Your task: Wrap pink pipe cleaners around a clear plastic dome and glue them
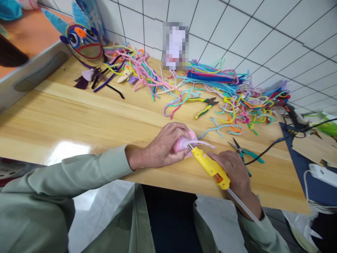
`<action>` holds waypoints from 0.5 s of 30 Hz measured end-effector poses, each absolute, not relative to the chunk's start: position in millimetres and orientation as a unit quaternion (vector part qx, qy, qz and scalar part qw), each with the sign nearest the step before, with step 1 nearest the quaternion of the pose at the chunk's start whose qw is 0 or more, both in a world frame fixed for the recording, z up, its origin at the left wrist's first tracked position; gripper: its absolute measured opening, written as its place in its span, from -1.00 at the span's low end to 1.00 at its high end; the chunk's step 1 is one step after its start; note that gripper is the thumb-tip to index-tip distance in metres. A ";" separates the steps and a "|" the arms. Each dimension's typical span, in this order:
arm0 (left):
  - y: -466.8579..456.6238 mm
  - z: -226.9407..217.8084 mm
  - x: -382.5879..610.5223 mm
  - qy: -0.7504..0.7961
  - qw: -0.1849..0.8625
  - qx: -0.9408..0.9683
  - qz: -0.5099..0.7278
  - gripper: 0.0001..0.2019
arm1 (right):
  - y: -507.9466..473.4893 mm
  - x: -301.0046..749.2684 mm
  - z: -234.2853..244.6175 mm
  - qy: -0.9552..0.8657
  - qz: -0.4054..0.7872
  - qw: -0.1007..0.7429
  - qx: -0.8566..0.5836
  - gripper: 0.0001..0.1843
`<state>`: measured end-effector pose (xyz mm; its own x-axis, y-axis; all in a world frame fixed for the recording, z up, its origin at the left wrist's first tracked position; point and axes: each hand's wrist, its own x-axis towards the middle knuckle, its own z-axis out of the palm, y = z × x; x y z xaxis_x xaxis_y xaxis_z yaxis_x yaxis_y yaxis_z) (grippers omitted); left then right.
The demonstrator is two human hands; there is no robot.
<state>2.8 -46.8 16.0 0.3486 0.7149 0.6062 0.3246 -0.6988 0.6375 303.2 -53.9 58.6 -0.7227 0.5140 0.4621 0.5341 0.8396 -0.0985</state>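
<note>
My left hand point(168, 144) is closed around a rounded pink and lilac piece point(181, 143) that looks wound from pipe cleaners. A loose lilac pipe cleaner end point(206, 143) sticks out of it to the right. In my right hand point(234, 168) is a yellow hot glue gun point(210, 167), with a long clear glue stick point(244, 207) coming out of its back. The gun's metal nozzle meets the piece beside my left fingertips; whether glue is flowing I cannot make out. Just right of my right hand lie teal-handled pliers point(252, 154), partly hidden by it.
Yellow-green cutting pliers point(206, 105) lie beyond my hands. Heaps of coloured pipe cleaners point(216, 75) line the tiled wall. A blue-eared mask-like figure point(84, 40) stands at the back left. A black cable point(276, 142) crosses the right side towards a white power strip point(322, 174).
</note>
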 end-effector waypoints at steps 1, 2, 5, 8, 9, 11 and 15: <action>-46.7 16.0 3.3 0.326 0.209 0.794 0.469 -0.64 | -54.2 302.5 57.7 -0.927 -0.023 0.249 -0.280 -0.52; -46.7 15.8 3.8 0.325 0.209 0.792 0.473 -0.63 | -54.4 301.9 56.9 -0.926 -0.025 0.252 -0.280 -0.50; -46.5 14.3 5.7 0.323 0.203 0.787 0.485 -0.62 | -54.9 301.5 55.1 -0.925 -0.031 0.243 -0.289 -0.44; -46.5 12.9 6.8 0.324 0.204 0.782 0.492 -0.63 | -55.2 301.8 53.1 -0.923 -0.038 0.250 -0.290 -0.43; -46.6 12.7 6.8 0.324 0.206 0.781 0.493 -0.63 | -55.2 302.0 52.2 -0.922 -0.038 0.255 -0.291 -0.44; -47.0 13.0 6.4 0.323 0.209 0.781 0.491 -0.64 | -55.0 302.5 50.7 -0.920 -0.030 0.256 -0.294 -0.46; -48.0 15.2 4.9 0.329 0.207 0.787 0.479 -0.65 | -53.3 303.4 50.2 -0.923 -0.021 0.253 -0.289 -0.47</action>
<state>4.9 -48.0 15.2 0.3249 0.7156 0.6184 0.3198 -0.6985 0.6402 303.4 -53.3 50.2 -0.7053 0.5229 0.4786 0.5444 0.8320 -0.1068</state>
